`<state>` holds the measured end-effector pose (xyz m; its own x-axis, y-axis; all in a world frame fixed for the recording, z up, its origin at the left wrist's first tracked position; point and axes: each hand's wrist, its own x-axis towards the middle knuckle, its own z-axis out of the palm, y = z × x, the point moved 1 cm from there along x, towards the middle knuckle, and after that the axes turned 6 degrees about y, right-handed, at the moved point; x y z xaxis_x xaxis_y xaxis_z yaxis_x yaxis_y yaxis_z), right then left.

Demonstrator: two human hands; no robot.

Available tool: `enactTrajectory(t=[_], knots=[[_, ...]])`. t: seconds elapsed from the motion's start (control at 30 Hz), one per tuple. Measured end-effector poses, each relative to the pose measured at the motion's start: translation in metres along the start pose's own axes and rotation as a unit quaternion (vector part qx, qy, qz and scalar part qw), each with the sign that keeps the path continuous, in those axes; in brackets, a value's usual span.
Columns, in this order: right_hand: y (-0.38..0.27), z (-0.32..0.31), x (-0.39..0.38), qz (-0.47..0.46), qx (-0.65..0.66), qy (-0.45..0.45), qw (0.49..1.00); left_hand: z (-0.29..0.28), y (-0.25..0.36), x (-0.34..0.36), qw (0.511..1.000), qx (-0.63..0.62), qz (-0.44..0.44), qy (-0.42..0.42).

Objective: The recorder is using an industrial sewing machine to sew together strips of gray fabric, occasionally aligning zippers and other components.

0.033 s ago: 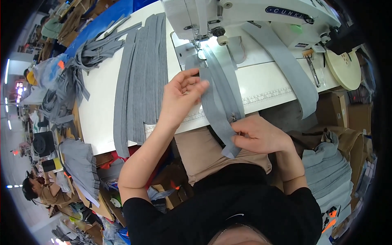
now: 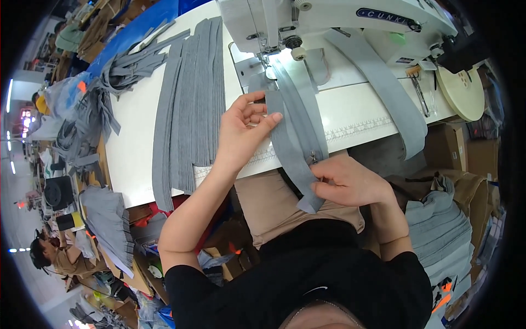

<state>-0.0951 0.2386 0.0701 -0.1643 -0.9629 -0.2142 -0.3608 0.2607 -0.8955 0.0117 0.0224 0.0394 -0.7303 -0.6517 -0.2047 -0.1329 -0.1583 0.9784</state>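
Observation:
A grey fabric strip (image 2: 286, 140) runs down from the lit needle area of the white sewing machine (image 2: 323, 16) and hangs over the table's front edge. Beside it on the right lies a grey zipper (image 2: 298, 112), its metal slider (image 2: 313, 157) low down near my right hand. My left hand (image 2: 247, 127) has its fingers curled at the strip's left edge, thumb on top, pinching it below the presser foot (image 2: 270, 71). Lower down, my right hand (image 2: 348, 181) is closed on the strip and zipper near their bottom ends; its fingertips are partly hidden.
Stacked grey strips (image 2: 192, 104) lie left of my left arm, with a tangled grey heap (image 2: 87, 126) beyond. Another grey band (image 2: 386, 82) drapes off the table at right. Tweezers (image 2: 419, 96) and a cream disc (image 2: 463, 93) sit at the right end.
My left thumb and fingers have shifted slightly on the strip. My right hand, the strip and the zipper look the same.

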Motion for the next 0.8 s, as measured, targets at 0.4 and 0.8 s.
enactTrajectory(t=[0.4, 0.8], knots=[[-0.024, -0.001, 0.014, -0.150, -0.182, 0.455, 0.859, 0.008, 0.012, -0.012, 0.992, -0.083, -0.072, -0.054], [-0.021, 0.022, 0.037, -0.094, -0.048, 0.479, 0.872, 0.014, 0.012, -0.019, 0.971, -0.191, -0.085, -0.116]])
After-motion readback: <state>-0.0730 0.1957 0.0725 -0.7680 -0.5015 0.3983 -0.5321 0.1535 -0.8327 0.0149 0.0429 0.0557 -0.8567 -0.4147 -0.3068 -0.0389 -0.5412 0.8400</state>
